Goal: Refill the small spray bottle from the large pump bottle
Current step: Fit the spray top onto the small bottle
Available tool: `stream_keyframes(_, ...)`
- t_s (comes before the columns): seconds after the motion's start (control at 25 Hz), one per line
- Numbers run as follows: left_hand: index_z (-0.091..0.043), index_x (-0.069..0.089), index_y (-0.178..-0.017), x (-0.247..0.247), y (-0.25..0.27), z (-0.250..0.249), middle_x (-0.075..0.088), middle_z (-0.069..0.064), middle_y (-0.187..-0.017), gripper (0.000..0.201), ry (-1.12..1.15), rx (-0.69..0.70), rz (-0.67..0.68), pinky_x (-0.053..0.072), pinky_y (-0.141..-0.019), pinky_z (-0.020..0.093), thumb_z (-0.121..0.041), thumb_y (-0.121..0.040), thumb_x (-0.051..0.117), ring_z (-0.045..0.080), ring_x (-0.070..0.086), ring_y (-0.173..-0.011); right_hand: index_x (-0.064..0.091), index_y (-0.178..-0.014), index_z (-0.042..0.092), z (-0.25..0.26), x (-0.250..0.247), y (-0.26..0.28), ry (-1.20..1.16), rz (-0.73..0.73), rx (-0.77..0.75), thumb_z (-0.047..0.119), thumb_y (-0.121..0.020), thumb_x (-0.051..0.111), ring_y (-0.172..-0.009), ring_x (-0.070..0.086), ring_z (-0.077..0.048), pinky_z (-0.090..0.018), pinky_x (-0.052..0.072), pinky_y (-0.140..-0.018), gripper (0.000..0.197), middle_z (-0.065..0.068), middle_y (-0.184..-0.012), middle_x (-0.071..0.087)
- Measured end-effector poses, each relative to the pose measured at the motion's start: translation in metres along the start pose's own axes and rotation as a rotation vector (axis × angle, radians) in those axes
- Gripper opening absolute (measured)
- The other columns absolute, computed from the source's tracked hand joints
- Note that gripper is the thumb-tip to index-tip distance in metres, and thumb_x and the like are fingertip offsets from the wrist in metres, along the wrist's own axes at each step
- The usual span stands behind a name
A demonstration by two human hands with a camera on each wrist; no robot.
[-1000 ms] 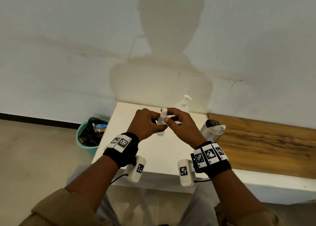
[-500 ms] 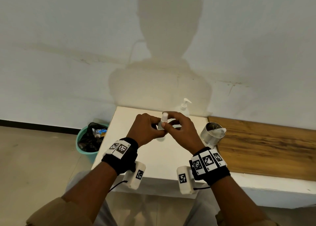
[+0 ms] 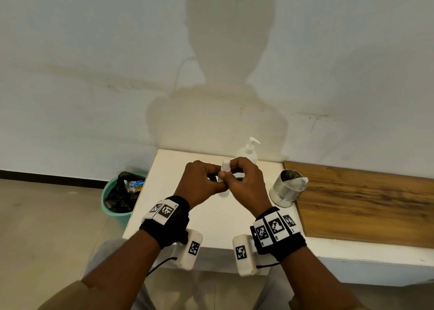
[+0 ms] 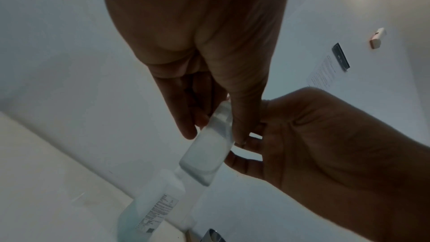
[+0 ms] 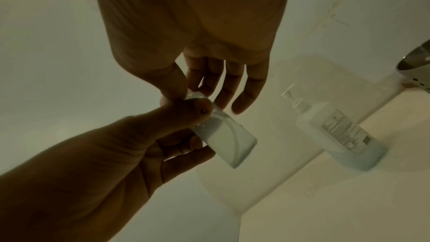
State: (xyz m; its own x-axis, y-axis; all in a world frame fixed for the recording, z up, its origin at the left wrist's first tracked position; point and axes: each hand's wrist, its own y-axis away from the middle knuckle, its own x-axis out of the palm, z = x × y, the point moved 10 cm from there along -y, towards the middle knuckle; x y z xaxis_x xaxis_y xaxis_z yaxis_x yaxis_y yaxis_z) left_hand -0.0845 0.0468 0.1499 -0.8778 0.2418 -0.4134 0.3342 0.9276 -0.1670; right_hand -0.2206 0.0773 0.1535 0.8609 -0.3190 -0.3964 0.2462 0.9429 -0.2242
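Hands [image 3: 225, 180] now nearer the pump bottle [image 3: 249, 150], both fingers pinching the half-hidden spray bottle [image 3: 225, 169].

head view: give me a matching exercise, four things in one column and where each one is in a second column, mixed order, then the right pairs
Things:
1. small spray bottle
2. large pump bottle
3. metal cup
4. green bin

Places:
A. on the floor, left of the white table
B. at the back of the table, by the wall
C. held between the left hand and the right hand
D. on the table, at the edge of the wooden board

Pairs: 1-C, 2-B, 3-D, 4-A
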Motion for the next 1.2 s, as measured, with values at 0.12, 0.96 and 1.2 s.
stream_keyframes(0.12,-0.03,0.076,-0.101,0.006,0.0,0.004,0.075,-0.012,-0.084,0.027,0.111,-0.04,0.095,0.056,-0.078,0.024,-0.034,-0.074,0.08,0.004,0.068,-0.08,0.068,-0.102,0.017,-0.005,0.0,-0.004,-0.072,0.104,0.007,0.022,-0.087,0.071,-0.104,0.064,-0.006,-0.035,0.055,-0.087,0.016,0.005,-0.101,0.071)
stream_keyframes(0.96,-0.02,0.074,-0.102,0.011,-0.001,-0.008,0.076,-0.006,-0.092,0.023,0.024,0.069,-0.098,0.055,-0.081,0.021,-0.01,-0.084,0.064,0.003,0.069,-0.089,0.076,-0.105,0.017,-0.005,-0.005,-0.006,-0.168,-0.122,0.087,0.02,-0.089,0.068,-0.099,0.068,-0.013,-0.036,0.054,-0.092,0.018,0.002,-0.097,0.076)
stream_keyframes(1.2,-0.022,0.073,-0.102,0.012,0.001,-0.003,0.075,-0.011,-0.091,0.015,0.135,0.025,-0.118,0.053,-0.079,0.016,-0.024,-0.091,0.062,-0.003,0.068,-0.088,0.073,-0.106,0.023,-0.014,0.009,-0.007,-0.293,-0.012,0.093,0.037,-0.089,0.063,-0.102,0.069,-0.016,-0.047,0.053,-0.096,0.024,0.001,-0.099,0.076)
